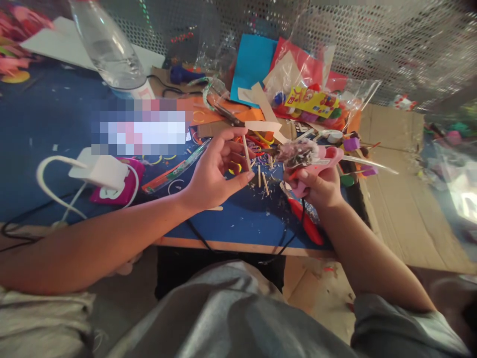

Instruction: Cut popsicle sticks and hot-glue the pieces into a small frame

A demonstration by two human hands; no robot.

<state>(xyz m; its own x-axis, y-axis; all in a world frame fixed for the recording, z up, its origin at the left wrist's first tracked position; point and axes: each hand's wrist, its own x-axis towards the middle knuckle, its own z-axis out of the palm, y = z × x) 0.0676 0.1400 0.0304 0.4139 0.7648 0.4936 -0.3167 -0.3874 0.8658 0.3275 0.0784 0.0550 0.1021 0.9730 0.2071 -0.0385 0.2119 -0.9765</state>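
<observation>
Between thumb and index finger, my left hand (219, 166) pinches a thin pale wooden stick (246, 151) by its two ends, nearly upright. My right hand (316, 184) is wrapped round the handle of a pink hot glue gun (321, 163). Dirty grey glue or fluff coats its front end, and the nozzle points left towards the stick. A clear glue stick (370, 164) juts from the gun's back. Short cut wooden sticks (263, 181) lie on the blue table top (238, 223) between my hands. Below my right hand lies a red-handled tool (311, 223), partly hidden.
A clear plastic bottle (112, 54) stands at the back left, near a white charger (100, 169) on a magenta power block (121, 191). Coloured paper (251, 64) and a bag of craft bits (316, 102) lie at the back. Cardboard (402, 199) is on the right. A black cable hangs below the gun.
</observation>
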